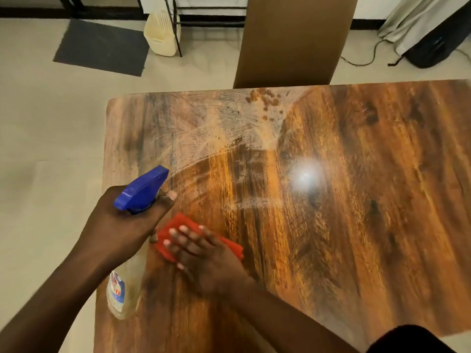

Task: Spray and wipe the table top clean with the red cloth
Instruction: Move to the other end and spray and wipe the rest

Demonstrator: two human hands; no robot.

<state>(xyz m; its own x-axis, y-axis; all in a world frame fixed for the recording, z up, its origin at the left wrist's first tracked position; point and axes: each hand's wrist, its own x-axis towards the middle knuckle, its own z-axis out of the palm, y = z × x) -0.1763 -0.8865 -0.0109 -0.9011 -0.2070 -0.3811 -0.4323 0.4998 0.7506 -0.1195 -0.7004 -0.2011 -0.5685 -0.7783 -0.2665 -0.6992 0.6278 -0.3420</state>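
Observation:
A glossy wooden table top (331, 200) fills the right and middle of the head view. My left hand (119, 222) grips a clear spray bottle (122, 289) with a blue trigger head that points toward the far left of the table. My right hand (201, 253) lies flat, fingers spread, pressing the folded red cloth (178, 225) onto the table near its left front. Whitish wipe streaks and dark specks (209, 128) cover the far left part of the top. A cluster of brown crumbs (265, 100) sits by the far edge.
A brown chair back (293, 39) stands behind the table's far edge. On the pale floor lie a dark mat (102, 47), a cream plastic container (161, 34) against a black metal rack, a black bag (438, 47) and a cable at the far right.

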